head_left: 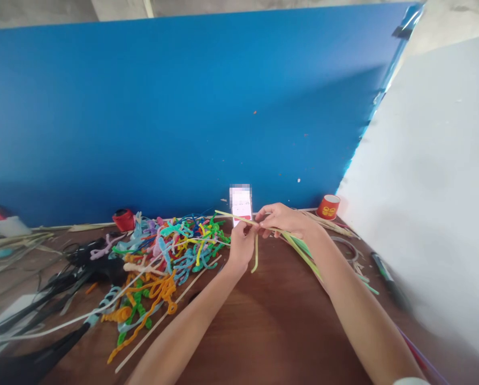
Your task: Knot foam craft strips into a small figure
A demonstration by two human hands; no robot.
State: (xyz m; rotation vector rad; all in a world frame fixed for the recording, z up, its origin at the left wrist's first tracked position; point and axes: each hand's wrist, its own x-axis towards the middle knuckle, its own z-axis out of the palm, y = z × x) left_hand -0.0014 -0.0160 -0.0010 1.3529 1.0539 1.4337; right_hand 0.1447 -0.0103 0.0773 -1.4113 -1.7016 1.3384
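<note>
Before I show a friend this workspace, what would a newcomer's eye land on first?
Probably the big bright blue panel standing behind the table, then the tangled heap of multicoloured fuzzy stems to the left of the hands. Next come the thin yellow-green strips pinched between the left hand and right hand, just before a lit phone.
</note>
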